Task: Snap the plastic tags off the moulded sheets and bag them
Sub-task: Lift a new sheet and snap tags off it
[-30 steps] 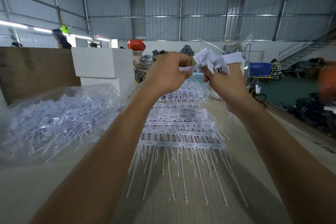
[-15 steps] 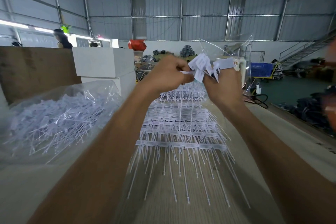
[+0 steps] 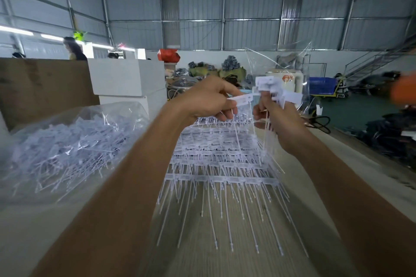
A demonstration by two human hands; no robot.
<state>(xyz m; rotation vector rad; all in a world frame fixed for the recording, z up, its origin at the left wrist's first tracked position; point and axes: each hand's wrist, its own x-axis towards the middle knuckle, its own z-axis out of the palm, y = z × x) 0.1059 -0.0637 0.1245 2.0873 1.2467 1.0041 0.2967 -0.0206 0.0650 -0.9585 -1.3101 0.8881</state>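
Lying spread on the table (image 3: pixel 117 220), moulded sheets (image 3: pixel 221 164) sitting right of a clear bag (image 3: pixel 67 139) of loose tags, left hand (image 3: pixel 207 99) above the sheets pinching one white tag (image 3: pixel 240 99), right hand (image 3: pixel 281 126) gripping a tag bundle (image 3: pixel 276 91), white boxes (image 3: pixel 126 81) standing behind the bag.

two bare forearms reach in from the lower edge; no sleeves show; left hand (image 3: pixel 208 99) and right hand (image 3: pixel 284 127) are gloveless, without rings or watch
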